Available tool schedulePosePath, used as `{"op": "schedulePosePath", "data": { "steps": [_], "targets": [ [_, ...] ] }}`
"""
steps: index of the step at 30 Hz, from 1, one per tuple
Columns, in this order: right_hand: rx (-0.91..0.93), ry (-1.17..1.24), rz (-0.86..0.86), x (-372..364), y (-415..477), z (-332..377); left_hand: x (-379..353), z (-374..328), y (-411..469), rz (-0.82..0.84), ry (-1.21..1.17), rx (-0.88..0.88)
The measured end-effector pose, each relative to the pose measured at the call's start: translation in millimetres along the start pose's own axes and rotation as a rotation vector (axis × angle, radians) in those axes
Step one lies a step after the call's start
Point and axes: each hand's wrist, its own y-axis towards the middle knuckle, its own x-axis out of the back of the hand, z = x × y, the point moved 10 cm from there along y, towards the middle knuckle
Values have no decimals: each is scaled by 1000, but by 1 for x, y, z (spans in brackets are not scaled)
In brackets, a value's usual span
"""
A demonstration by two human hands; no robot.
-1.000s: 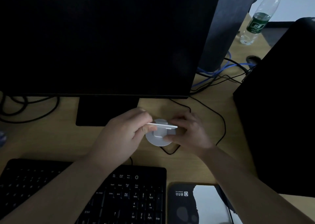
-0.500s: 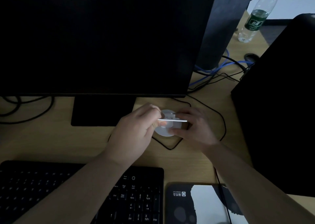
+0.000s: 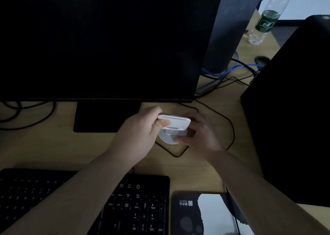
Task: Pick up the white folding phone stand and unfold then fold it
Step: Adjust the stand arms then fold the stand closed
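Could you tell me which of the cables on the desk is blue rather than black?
The blue cable runs behind the monitor, toward the bottle. The black cable looping past the right hand is not.

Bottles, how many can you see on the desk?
1. A clear plastic bottle with a green label stands at the far right of the desk, behind the dark tower. The monitor and tower could be hiding others.
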Motion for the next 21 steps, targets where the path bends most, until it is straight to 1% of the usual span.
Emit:
{"op": "schedulePosePath", "data": {
  "steps": [5,11,16,21],
  "targets": [
    [-2,-10,13,-1,1,-1,-7,6,22,101,-57,171],
    [11,-55,23,-2,1,-3,-24,28,36,165,-142,374],
    [-10,-54,41,-2,0,-2,-32,35,42,183,-236,440],
    [-29,-76,65,-3,0,-3,-38,46,26,175,-428,487]
  ]
}}
